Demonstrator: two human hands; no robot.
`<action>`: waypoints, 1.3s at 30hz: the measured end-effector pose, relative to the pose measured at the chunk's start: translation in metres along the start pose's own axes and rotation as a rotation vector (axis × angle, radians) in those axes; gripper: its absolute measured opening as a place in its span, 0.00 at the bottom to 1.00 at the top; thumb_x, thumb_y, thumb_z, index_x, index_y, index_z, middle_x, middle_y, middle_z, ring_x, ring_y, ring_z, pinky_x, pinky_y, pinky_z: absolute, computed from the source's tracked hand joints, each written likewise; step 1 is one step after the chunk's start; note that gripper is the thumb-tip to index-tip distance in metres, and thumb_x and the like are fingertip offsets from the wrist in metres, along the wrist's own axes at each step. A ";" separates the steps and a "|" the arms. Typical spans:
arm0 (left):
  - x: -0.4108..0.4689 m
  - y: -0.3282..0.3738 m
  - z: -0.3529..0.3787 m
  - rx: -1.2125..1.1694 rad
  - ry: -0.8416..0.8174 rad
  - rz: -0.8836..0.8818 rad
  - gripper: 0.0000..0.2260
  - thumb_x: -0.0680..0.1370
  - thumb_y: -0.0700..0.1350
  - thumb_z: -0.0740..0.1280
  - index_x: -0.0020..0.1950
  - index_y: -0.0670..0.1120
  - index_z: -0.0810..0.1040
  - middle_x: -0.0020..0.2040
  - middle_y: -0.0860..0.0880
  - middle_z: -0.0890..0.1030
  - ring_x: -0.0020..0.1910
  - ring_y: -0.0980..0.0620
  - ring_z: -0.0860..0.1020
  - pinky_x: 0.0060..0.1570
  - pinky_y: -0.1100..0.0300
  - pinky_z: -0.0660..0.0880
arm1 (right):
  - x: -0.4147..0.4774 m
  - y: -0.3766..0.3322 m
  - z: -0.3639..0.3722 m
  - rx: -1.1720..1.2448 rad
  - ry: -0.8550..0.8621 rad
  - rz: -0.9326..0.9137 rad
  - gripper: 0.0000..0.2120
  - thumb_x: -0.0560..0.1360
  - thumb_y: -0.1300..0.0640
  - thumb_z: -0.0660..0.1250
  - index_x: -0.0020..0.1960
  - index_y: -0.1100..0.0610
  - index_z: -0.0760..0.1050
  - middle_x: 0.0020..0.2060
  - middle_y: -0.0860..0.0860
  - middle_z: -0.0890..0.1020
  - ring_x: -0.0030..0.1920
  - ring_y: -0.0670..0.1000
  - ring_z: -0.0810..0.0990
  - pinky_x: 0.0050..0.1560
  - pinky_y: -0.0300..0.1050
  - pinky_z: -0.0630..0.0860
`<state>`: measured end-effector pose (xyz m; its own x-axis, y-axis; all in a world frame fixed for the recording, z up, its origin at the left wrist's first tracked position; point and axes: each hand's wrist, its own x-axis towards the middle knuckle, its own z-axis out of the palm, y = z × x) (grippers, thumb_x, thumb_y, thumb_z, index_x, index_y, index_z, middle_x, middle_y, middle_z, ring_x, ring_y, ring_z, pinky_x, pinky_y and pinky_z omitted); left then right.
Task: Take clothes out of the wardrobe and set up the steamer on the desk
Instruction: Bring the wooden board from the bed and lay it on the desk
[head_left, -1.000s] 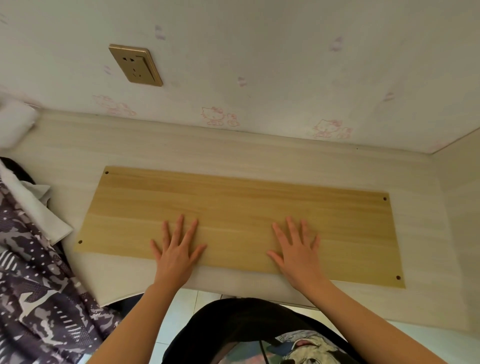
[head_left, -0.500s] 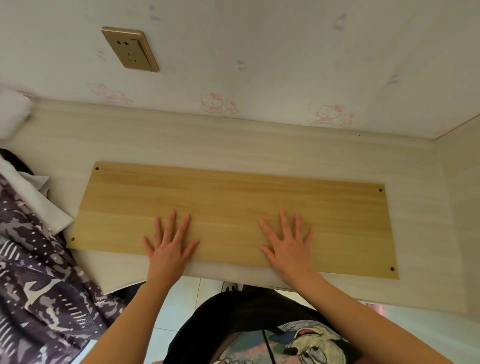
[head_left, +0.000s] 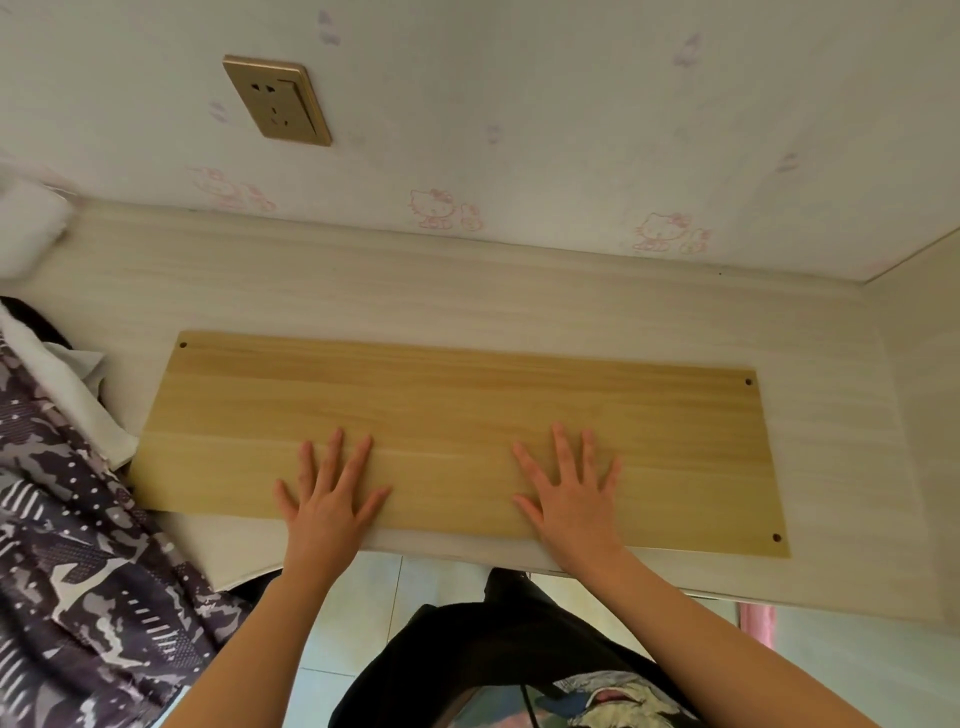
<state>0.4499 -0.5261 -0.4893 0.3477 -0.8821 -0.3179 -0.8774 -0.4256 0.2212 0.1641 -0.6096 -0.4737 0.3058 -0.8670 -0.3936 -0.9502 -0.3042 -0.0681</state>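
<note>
At six o'clock, nearest us, our black top (head_left: 498, 644) is filling the bottom of the view, its printed front cut off by the frame edge. Our bare forearms are reaching toward twelve o'clock above a pale tiled floor (head_left: 431, 577).

Our left hand (head_left: 330, 499) and right hand (head_left: 571, 499) are lying palm down with fingers spread, pressing flat on the near part of a yellowish wooden board (head_left: 467, 405) and gripping nothing. The board is lying on the pale desk (head_left: 467, 301). We are seeing small holes at three of its corners; the near left corner is too dim to make out.

At nine o'clock from our left hand, well apart from it, a grey-and-white patterned garment (head_left: 78, 571) is draping over the desk's left end and reaching the board's near left corner. A white cloth (head_left: 67, 395) is lying just beyond it. Both are running off the left edge, so we cannot tell what kind of clothes they are.

Farther off, a blurred white object (head_left: 28, 228) is sitting at ten o'clock, and a gold wall socket (head_left: 277, 100) is showing at eleven on wallpaper (head_left: 571, 104) printed with pink cartoon cats.
</note>
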 end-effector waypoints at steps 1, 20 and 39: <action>0.000 -0.002 0.000 -0.003 0.002 0.005 0.30 0.73 0.72 0.45 0.75 0.68 0.46 0.79 0.60 0.44 0.78 0.48 0.39 0.69 0.33 0.45 | 0.000 -0.002 -0.001 0.005 -0.009 0.006 0.29 0.73 0.33 0.48 0.73 0.39 0.58 0.74 0.58 0.63 0.72 0.69 0.56 0.60 0.78 0.58; -0.003 -0.022 -0.027 0.028 -0.131 0.176 0.27 0.81 0.57 0.55 0.78 0.55 0.51 0.79 0.53 0.45 0.77 0.43 0.42 0.73 0.38 0.47 | -0.072 -0.045 -0.001 0.202 0.017 0.211 0.31 0.81 0.44 0.51 0.77 0.55 0.44 0.78 0.54 0.47 0.77 0.59 0.44 0.75 0.59 0.50; -0.127 0.031 -0.002 -0.038 -0.012 0.835 0.17 0.79 0.42 0.63 0.67 0.41 0.73 0.61 0.45 0.78 0.63 0.46 0.73 0.60 0.53 0.72 | -0.272 -0.073 0.049 0.378 0.191 0.476 0.26 0.82 0.49 0.53 0.76 0.57 0.53 0.73 0.54 0.64 0.73 0.54 0.61 0.73 0.48 0.58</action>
<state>0.3793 -0.4275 -0.4402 -0.4161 -0.9082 -0.0456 -0.8331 0.3606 0.4195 0.1474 -0.3323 -0.4066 -0.1834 -0.9386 -0.2923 -0.9299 0.2621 -0.2581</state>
